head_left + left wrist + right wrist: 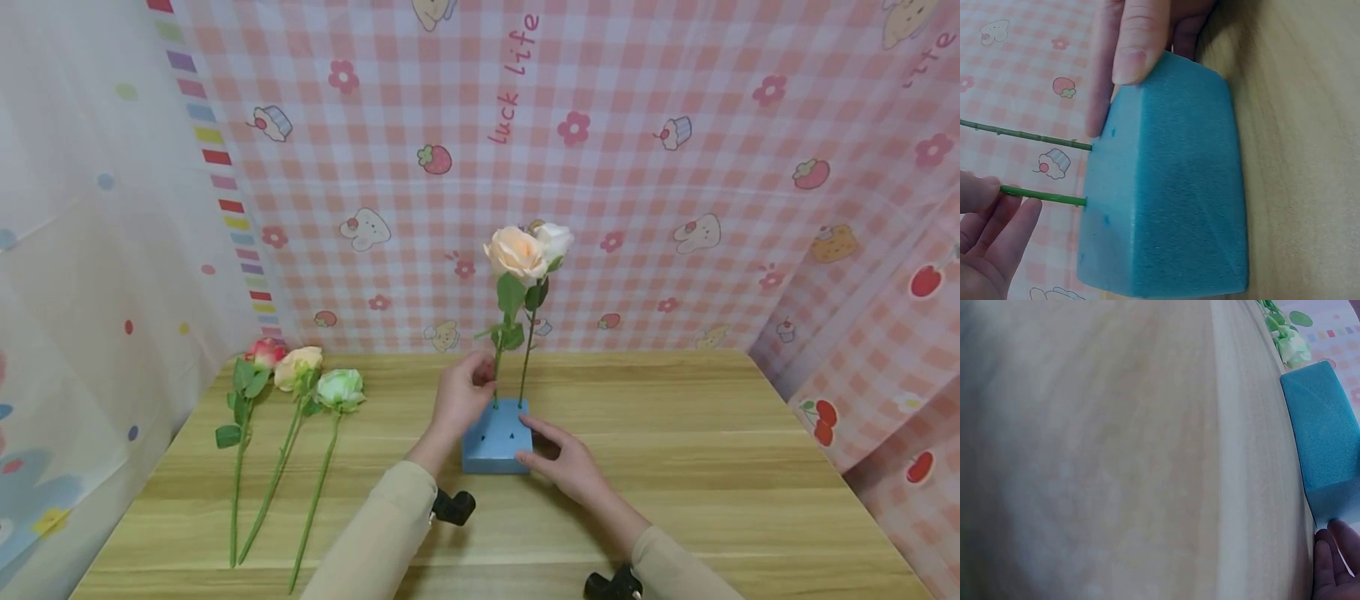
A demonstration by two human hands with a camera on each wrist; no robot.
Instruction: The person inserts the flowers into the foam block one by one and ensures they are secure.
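A blue floral foam block point(497, 457) stands on the table, with several small holes in its top. Two artificial roses rise from it: a peach rose point(515, 252) in front and a white rose point(557, 241) just behind to the right. My left hand point(462, 393) pinches the peach rose's green stem point(1054, 197) between thumb and fingertips, a little above the foam. At the block's right end, my right hand point(567, 463) holds it, thumb toward the front corner and index finger along the top. The right wrist view catches only part of the right hand point(1337, 565).
Left on the wooden table point(675, 433) lie three more artificial roses: a red-pink rose point(265, 353), a cream rose point(299, 367) and a green rose point(341, 388), stems toward the front. A pink checked curtain point(645, 192) hangs behind the table.
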